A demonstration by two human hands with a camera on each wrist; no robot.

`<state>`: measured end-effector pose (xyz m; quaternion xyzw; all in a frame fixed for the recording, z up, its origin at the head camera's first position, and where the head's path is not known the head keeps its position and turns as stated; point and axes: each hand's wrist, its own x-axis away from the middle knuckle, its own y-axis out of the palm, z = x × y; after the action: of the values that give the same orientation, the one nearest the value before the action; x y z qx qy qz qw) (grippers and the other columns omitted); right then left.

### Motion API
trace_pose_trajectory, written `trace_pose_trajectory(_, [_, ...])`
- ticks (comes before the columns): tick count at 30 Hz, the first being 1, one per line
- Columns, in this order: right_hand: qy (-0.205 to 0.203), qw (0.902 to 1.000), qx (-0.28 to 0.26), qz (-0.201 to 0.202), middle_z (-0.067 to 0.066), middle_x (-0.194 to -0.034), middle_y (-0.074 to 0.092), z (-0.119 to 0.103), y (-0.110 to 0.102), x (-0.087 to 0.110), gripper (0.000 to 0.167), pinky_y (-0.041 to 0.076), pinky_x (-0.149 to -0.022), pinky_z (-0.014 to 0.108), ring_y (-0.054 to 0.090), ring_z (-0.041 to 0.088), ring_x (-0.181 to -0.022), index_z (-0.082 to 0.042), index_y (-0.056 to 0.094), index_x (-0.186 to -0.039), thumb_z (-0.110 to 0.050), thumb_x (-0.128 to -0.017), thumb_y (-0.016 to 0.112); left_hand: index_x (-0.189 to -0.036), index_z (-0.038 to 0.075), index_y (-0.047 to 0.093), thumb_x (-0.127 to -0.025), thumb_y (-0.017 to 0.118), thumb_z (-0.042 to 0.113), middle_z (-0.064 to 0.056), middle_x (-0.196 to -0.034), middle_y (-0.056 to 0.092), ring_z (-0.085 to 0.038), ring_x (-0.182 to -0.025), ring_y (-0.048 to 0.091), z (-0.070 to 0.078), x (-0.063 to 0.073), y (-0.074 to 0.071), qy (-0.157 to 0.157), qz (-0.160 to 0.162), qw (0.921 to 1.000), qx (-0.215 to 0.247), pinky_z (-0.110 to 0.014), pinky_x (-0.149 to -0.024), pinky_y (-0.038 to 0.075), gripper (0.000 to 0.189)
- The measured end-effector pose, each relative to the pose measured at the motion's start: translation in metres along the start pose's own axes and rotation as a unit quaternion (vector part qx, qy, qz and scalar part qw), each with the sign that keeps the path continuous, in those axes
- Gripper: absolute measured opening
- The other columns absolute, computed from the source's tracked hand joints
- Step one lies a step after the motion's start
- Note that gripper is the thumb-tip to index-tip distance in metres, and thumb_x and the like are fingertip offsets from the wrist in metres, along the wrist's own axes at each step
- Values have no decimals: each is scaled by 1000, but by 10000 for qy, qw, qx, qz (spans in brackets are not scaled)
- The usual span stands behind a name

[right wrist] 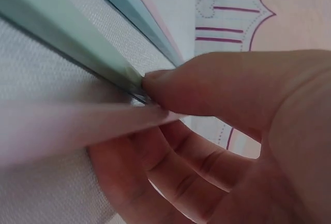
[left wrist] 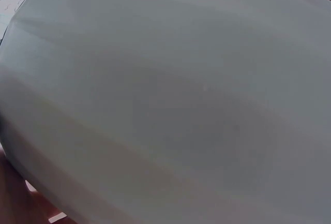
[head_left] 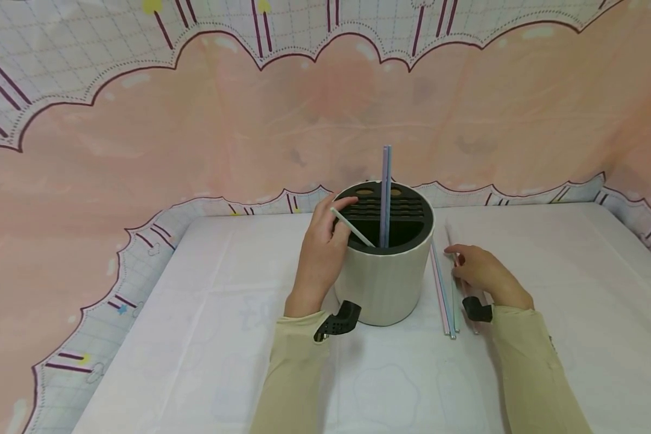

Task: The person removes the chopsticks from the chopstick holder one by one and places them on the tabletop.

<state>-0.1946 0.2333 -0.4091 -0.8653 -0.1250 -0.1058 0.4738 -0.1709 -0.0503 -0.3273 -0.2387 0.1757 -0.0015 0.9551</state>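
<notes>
A cream round pen holder [head_left: 382, 289] with a black slotted lid stands on the table. My left hand [head_left: 322, 247] grips its left side, the index finger reaching over the lid. Two upright sticks, lilac and blue [head_left: 385, 196], stand in its front compartment. A pale green stick [head_left: 351, 226] leans out of it beside my left thumb. On the right, my right hand [head_left: 483, 271] pinches a thin pink stick [right wrist: 77, 131] between thumb and fingers, close over the table. Next to it lies another pale green stick [right wrist: 77, 38], right at the thumb tip.
Blue [head_left: 445, 289] and pink [head_left: 439, 292] sticks lie side by side between the pen holder and my right hand. A white cloth covers the table [head_left: 239, 361]. Behind it hangs a peach backdrop [head_left: 336, 120] with a scalloped pattern.
</notes>
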Motion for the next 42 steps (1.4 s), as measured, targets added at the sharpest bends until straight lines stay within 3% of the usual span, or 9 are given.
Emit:
trace_pose_trajectory(14, [104,9997,-209,-86,19,-99,49,-1,-1,-6,49,40,-69,37,52,21,-73,-1,40,-130,-11,-84,53,-122,33,52,-85,33,19,15,-139,27,-8,-126,29,-5,-3,2,47,86,10000,-15,-38,-83,33,44])
trace_pose_trajectory(25, [80,9998,-183,100,19,-102,48,2,0,-11,46,39,-72,42,47,28,-85,-3,42,-129,-9,-84,50,-121,33,51,-85,33,19,15,-139,27,-9,-127,27,-7,-7,5,113,109,9999,-24,-41,-93,32,43])
trace_pose_trajectory(34, [-9,9997,-220,85,19,-102,47,0,-2,-13,46,41,-67,36,48,26,-81,-5,41,-130,-6,-84,46,-121,33,51,-85,33,18,14,-139,27,-9,-126,27,-8,-10,6,158,141,9998,-7,-39,-85,33,43])
trace_pose_trajectory(42, [-252,9994,-195,159,16,-100,48,-1,0,-13,47,40,-68,36,47,26,-83,-7,42,-130,-8,-83,47,-123,32,51,-85,34,19,14,-140,27,-9,-127,26,-9,-8,6,201,129,9997,22,-40,-90,33,43])
